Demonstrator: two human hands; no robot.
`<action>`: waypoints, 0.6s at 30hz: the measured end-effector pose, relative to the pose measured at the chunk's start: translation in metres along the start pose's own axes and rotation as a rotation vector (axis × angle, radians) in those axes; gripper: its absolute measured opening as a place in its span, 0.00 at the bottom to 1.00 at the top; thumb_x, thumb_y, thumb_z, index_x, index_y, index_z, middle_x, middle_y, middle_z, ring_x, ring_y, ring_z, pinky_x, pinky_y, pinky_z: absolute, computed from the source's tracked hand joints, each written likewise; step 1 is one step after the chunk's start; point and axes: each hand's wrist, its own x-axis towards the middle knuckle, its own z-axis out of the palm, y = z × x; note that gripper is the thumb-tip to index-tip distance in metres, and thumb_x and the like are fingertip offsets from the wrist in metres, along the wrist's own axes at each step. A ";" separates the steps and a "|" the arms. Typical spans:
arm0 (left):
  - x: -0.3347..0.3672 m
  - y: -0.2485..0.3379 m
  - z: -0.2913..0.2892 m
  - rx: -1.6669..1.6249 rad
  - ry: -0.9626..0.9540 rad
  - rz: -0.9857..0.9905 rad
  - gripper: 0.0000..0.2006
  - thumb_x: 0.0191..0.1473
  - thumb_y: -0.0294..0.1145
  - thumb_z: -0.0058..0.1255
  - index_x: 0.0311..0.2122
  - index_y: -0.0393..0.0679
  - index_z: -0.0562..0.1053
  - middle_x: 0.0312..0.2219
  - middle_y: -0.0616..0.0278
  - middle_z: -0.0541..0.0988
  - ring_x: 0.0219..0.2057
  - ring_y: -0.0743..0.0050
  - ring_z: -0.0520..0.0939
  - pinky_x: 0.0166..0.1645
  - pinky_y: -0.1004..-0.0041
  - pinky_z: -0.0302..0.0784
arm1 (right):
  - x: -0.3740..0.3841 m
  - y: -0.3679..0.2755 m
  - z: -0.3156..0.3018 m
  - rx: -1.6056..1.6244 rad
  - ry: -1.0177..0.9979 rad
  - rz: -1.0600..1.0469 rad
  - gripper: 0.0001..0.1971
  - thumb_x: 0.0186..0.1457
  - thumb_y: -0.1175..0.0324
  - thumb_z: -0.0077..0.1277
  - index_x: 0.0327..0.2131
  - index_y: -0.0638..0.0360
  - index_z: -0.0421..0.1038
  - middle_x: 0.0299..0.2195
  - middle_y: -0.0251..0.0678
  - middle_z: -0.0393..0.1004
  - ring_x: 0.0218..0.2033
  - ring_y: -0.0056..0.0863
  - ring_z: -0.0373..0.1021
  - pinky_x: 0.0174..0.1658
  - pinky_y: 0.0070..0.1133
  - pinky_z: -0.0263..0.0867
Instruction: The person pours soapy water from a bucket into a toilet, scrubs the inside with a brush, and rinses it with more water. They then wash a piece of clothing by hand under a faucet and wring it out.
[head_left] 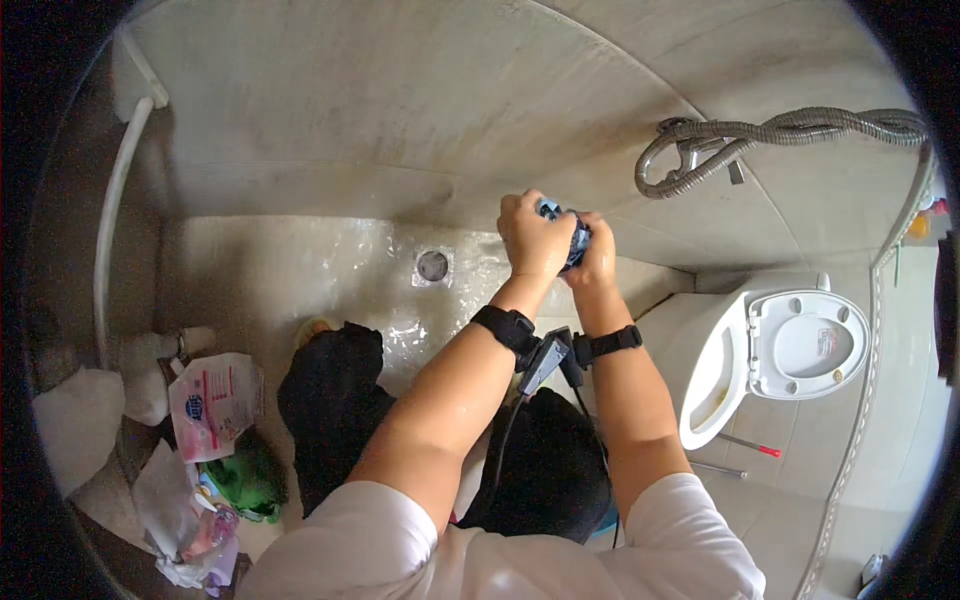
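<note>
In front of me, out over the wet floor, both my hands are closed round a bunched dark-blue cloth (579, 243) with a light-blue patch. My left hand (533, 238) wraps it from the left, its fingers curled over the top. From the other side my right hand (598, 252) presses against it, close beside the left. Much of the cloth is hidden in my grip, so its exact kind cannot be told. Each wrist wears a black strap with a small device (545, 362) and a cable.
A round floor drain (433, 265) lies left of my hands. To the right stands a white toilet (702, 395) with its lid raised. Above it hangs a metal shower hose (790, 130). At left are a white pipe (112, 220), a pink-and-white package (212, 405) and a green bag (248, 477).
</note>
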 end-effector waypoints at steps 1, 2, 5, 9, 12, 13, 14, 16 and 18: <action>-0.003 0.002 0.000 0.035 -0.031 0.022 0.12 0.31 0.30 0.55 0.26 0.38 0.70 0.29 0.47 0.69 0.34 0.46 0.69 0.40 0.58 0.65 | 0.000 -0.004 -0.009 -0.002 0.005 -0.001 0.06 0.45 0.69 0.42 0.26 0.60 0.67 0.22 0.34 0.69 0.20 0.28 0.68 0.27 0.24 0.67; -0.002 -0.001 0.000 0.038 -0.033 0.019 0.12 0.31 0.30 0.55 0.26 0.38 0.70 0.31 0.49 0.69 0.35 0.46 0.70 0.39 0.58 0.66 | -0.001 -0.005 -0.006 -0.086 -0.006 0.067 0.07 0.47 0.67 0.43 0.26 0.59 0.67 0.22 0.33 0.69 0.21 0.28 0.68 0.26 0.24 0.68; -0.005 -0.009 -0.001 0.082 -0.041 0.101 0.15 0.32 0.33 0.57 0.24 0.35 0.68 0.27 0.48 0.69 0.32 0.49 0.71 0.38 0.62 0.66 | -0.014 -0.012 0.000 -0.164 -0.044 0.165 0.09 0.49 0.63 0.46 0.28 0.58 0.67 0.24 0.33 0.70 0.22 0.26 0.69 0.26 0.24 0.68; -0.005 -0.008 0.000 0.054 -0.079 0.114 0.19 0.39 0.43 0.55 0.30 0.37 0.69 0.30 0.49 0.71 0.35 0.52 0.72 0.40 0.63 0.66 | -0.039 -0.042 0.006 -0.474 -0.142 0.129 0.13 0.50 0.58 0.51 0.31 0.58 0.67 0.25 0.32 0.71 0.23 0.22 0.69 0.26 0.21 0.67; -0.003 -0.004 -0.004 -0.940 -0.461 -0.728 0.31 0.49 0.63 0.36 0.44 0.43 0.66 0.40 0.56 0.72 0.44 0.59 0.72 0.48 0.62 0.65 | -0.036 -0.060 -0.006 -0.675 -0.175 -0.109 0.10 0.46 0.67 0.55 0.31 0.59 0.68 0.28 0.32 0.72 0.24 0.21 0.69 0.30 0.17 0.65; -0.004 -0.004 -0.008 -0.923 -0.425 -0.906 0.31 0.48 0.64 0.38 0.45 0.45 0.66 0.39 0.57 0.72 0.40 0.58 0.74 0.47 0.51 0.64 | -0.039 -0.065 -0.005 -0.891 -0.148 -0.244 0.10 0.45 0.69 0.55 0.32 0.60 0.68 0.29 0.32 0.72 0.25 0.22 0.69 0.33 0.17 0.65; -0.001 -0.008 -0.009 -0.966 -0.482 -0.925 0.29 0.48 0.62 0.38 0.44 0.47 0.66 0.39 0.57 0.73 0.38 0.57 0.75 0.45 0.46 0.64 | -0.043 -0.066 0.001 -1.036 -0.150 -0.374 0.09 0.41 0.72 0.57 0.29 0.62 0.69 0.32 0.35 0.72 0.29 0.24 0.68 0.36 0.18 0.63; 0.004 -0.017 -0.012 -1.009 -0.532 -0.939 0.27 0.49 0.61 0.38 0.44 0.48 0.67 0.39 0.56 0.73 0.37 0.56 0.75 0.43 0.42 0.64 | -0.048 -0.067 0.016 -1.187 -0.282 -0.654 0.10 0.39 0.72 0.57 0.28 0.61 0.69 0.32 0.37 0.72 0.31 0.28 0.68 0.38 0.21 0.63; 0.002 0.004 -0.025 -1.031 -0.797 -1.140 0.21 0.49 0.56 0.39 0.39 0.51 0.70 0.36 0.58 0.75 0.33 0.57 0.76 0.40 0.46 0.69 | -0.056 -0.075 0.026 -1.410 -0.451 -0.978 0.11 0.35 0.71 0.58 0.26 0.60 0.69 0.35 0.42 0.72 0.38 0.37 0.67 0.44 0.27 0.61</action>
